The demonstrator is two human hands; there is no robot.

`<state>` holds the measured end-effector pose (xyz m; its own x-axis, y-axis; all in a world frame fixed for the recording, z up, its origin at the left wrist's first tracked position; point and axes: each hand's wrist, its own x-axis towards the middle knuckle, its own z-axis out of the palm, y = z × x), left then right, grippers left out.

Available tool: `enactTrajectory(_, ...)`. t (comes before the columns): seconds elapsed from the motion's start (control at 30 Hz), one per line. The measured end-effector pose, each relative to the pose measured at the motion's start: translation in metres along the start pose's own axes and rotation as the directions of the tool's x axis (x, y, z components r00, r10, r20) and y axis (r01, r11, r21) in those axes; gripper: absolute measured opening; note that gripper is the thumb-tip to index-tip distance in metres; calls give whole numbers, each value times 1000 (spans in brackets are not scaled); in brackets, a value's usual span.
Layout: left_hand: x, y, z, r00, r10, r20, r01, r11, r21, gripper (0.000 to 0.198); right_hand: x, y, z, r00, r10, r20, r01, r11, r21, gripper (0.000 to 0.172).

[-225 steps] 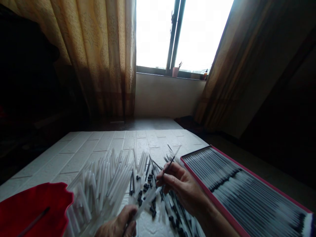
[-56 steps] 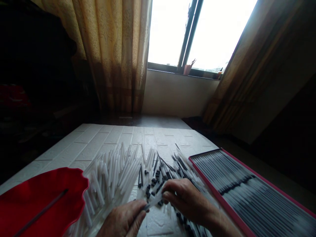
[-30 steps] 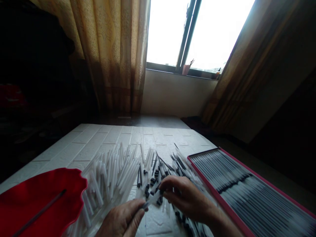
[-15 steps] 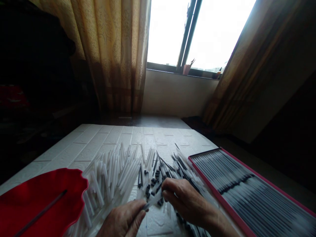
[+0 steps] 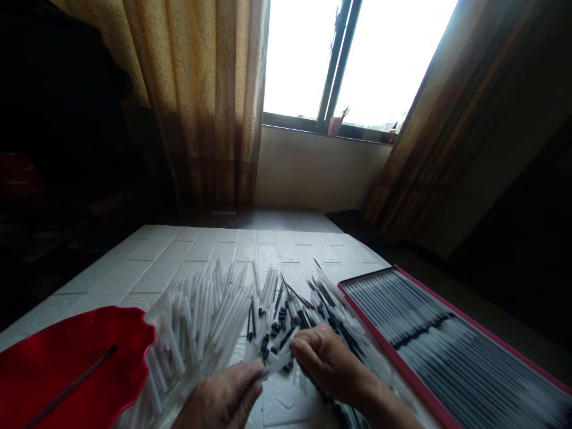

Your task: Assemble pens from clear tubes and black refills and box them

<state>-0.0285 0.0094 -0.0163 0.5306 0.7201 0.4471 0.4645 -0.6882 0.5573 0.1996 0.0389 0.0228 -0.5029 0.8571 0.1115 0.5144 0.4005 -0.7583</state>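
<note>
My left hand (image 5: pixel 226 393) is closed, pinching the near end of a translucent plastic tube (image 5: pixel 277 364) between thumb and forefinger. At the tube's far end, the fingers of my right hand (image 5: pixel 324 360) are curled together; what else they may hold is hidden. Beyond and left of my hands lies a spread pile of clear tubes (image 5: pixel 203 310). Small black caps (image 5: pixel 268 339) are scattered just past my fingertips. Thin dark rods (image 5: pixel 330 298) lie among more tubes beside my right hand, partly hidden by it.
A red scalloped dish (image 5: pixel 120 351) stands at the left with one dark-tipped tube (image 5: pixel 71 387) in it. On the right, a red-rimmed box (image 5: pixel 369 319) holds rows of filled tubes (image 5: pixel 473 351). The white brick-patterned table (image 5: pixel 241 241) reaches back toward a curtained window (image 5: pixel 304 59).
The whole view has shifted slightly. My right hand has turned a little around the tube's far end, while my left hand keeps its pinch. The surrounding piles look unchanged.
</note>
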Motion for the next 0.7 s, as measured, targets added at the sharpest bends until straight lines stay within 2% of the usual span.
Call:
enactTrajectory(0.2,4,2,-3,1000,11,-24,-11,1000,-4,20,-1,-5,-8,999,5,-32,-5,1000,-10,54)
enactTrajectory(0.27,6,4,-4,1000,10,-26,-11,1000,-19,19,-2,-7,-12,999,-16,-39,15,999,-36,46)
enactTrajectory(0.4,7,7,-5,999,-44,23,45,997,-61,20,-5,-10,-17,997,-70,-37,66,994,-83,16)
enactTrajectory(0.47,8,8,-6,998,-57,34,60,996,-68,19,-6,-10,-18,996,-86,-22,83,993,-83,9)
enactTrajectory(0.6,8,9,-8,998,-58,19,59,996,-64,17,-7,-9,-16,993,-117,-10,114,982,-149,10)
enactTrajectory(0.7,8,8,-7,999,-39,17,40,997,-64,17,-7,-10,-15,992,-126,2,123,965,-232,19)
